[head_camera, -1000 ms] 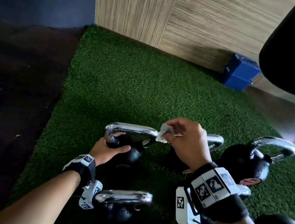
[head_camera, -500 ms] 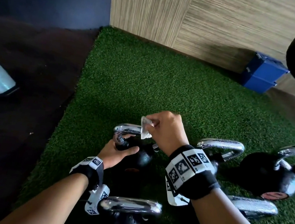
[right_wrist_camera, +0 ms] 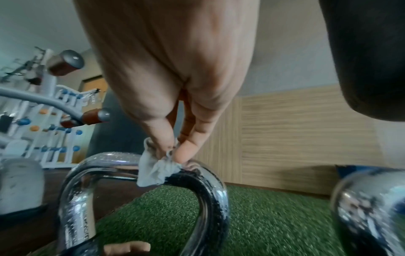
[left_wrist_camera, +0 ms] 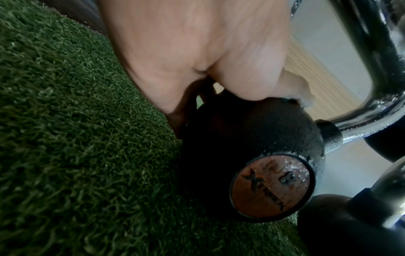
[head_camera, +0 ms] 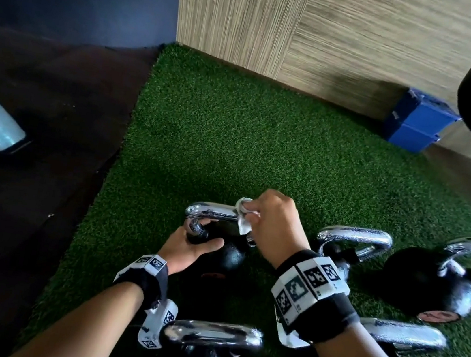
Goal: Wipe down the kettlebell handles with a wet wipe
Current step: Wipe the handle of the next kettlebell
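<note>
Several black kettlebells with chrome handles stand on green turf (head_camera: 232,147). My right hand (head_camera: 267,222) pinches a small white wet wipe (head_camera: 243,218) and presses it on the right end of the top bar of the far-left kettlebell's handle (head_camera: 211,212). The right wrist view shows the wipe (right_wrist_camera: 155,168) draped over the chrome handle (right_wrist_camera: 105,162), held between thumb and fingers (right_wrist_camera: 186,152). My left hand (head_camera: 191,244) grips that kettlebell (head_camera: 226,255) at the base of its left handle post. In the left wrist view its black ball (left_wrist_camera: 241,138) carries a round reddish label (left_wrist_camera: 271,185).
More kettlebells sit close by: one nearest me (head_camera: 211,338), one to the right (head_camera: 352,240), one at far right (head_camera: 431,281) and a handle at lower right (head_camera: 403,335). A blue box (head_camera: 417,125) lies by the wooden wall. Dark flooring borders the turf on the left.
My right hand carried the wipe left along the handle's top bar, then back toward its right end. The left hand kept its grip. The head view shifted left.
</note>
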The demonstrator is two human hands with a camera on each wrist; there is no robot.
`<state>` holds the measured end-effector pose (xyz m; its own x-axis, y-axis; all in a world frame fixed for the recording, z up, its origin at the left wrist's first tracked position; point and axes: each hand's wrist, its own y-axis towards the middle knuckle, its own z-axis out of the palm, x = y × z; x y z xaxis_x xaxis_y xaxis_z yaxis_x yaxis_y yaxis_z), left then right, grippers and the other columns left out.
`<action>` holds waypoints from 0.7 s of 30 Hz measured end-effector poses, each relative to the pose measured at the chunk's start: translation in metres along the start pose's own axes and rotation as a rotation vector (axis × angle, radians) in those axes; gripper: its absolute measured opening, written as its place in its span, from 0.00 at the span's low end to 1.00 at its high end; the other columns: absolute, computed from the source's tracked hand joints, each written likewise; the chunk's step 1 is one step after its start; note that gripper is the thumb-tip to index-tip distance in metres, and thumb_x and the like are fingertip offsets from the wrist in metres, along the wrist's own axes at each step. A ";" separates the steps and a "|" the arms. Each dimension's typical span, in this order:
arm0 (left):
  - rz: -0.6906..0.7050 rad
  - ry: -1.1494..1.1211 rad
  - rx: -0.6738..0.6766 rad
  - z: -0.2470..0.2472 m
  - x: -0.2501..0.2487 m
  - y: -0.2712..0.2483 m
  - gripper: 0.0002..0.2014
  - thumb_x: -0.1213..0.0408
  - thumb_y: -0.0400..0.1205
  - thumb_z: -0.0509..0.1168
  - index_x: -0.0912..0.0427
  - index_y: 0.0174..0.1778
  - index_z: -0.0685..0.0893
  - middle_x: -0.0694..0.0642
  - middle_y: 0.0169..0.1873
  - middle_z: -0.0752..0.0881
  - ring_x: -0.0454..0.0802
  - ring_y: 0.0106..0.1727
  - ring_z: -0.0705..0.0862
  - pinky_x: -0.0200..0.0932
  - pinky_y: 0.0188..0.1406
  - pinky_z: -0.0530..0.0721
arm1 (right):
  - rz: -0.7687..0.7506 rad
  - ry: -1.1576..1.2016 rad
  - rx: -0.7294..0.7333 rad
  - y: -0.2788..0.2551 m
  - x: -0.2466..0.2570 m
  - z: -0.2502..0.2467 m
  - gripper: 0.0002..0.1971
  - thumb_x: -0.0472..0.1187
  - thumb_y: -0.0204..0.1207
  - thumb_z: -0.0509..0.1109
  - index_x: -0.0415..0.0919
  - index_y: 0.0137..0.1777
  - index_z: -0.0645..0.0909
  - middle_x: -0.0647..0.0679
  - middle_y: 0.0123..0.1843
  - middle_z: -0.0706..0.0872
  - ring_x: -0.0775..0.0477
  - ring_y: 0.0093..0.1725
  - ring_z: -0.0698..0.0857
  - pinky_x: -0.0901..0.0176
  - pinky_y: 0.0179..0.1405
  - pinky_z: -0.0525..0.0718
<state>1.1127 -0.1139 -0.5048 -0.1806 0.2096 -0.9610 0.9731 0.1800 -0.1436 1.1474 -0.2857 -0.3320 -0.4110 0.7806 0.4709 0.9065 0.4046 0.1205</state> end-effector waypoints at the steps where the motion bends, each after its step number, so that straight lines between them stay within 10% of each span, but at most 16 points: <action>1: -0.006 -0.006 -0.011 0.000 0.002 0.001 0.20 0.38 0.67 0.81 0.20 0.53 0.83 0.13 0.48 0.84 0.12 0.52 0.80 0.18 0.53 0.71 | 0.007 0.005 -0.022 -0.001 -0.005 -0.003 0.06 0.34 0.78 0.76 0.39 0.53 0.90 0.59 0.42 0.83 0.66 0.37 0.81 0.84 0.31 0.74; 6: -0.016 -0.033 -0.029 0.002 0.009 0.005 0.41 0.28 0.59 0.78 0.39 0.69 0.85 0.36 0.61 0.89 0.35 0.66 0.84 0.45 0.77 0.77 | 0.013 -0.013 -0.113 -0.004 -0.010 -0.005 0.08 0.30 0.78 0.72 0.38 0.50 0.93 0.45 0.47 0.93 0.53 0.39 0.88 0.79 0.37 0.79; 9: -0.045 -0.032 -0.051 0.003 0.009 0.003 0.34 0.25 0.56 0.79 0.29 0.58 0.87 0.36 0.53 0.92 0.35 0.60 0.88 0.50 0.73 0.81 | -0.017 -0.034 -0.124 -0.010 -0.006 -0.001 0.12 0.27 0.76 0.69 0.40 0.41 0.94 0.45 0.40 0.91 0.50 0.37 0.87 0.71 0.38 0.83; 14: -0.004 -0.023 -0.051 0.001 -0.001 -0.003 0.23 0.31 0.60 0.81 0.12 0.49 0.81 0.17 0.46 0.86 0.16 0.50 0.83 0.24 0.54 0.77 | 0.203 -0.018 -0.128 -0.010 -0.035 -0.007 0.11 0.32 0.78 0.72 0.39 0.37 0.93 0.46 0.32 0.90 0.53 0.28 0.82 0.73 0.26 0.75; 21: 0.029 -0.001 -0.046 0.000 0.002 -0.001 0.30 0.42 0.69 0.79 0.41 0.68 0.85 0.25 0.57 0.82 0.17 0.57 0.78 0.19 0.57 0.70 | 0.323 0.053 -0.132 -0.010 -0.054 0.009 0.09 0.36 0.73 0.77 0.39 0.31 0.90 0.48 0.27 0.86 0.53 0.28 0.81 0.69 0.26 0.73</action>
<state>1.1115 -0.1133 -0.5064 -0.1525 0.2148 -0.9647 0.9704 0.2177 -0.1049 1.1595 -0.3275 -0.3660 -0.0984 0.8308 0.5477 0.9950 0.0729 0.0681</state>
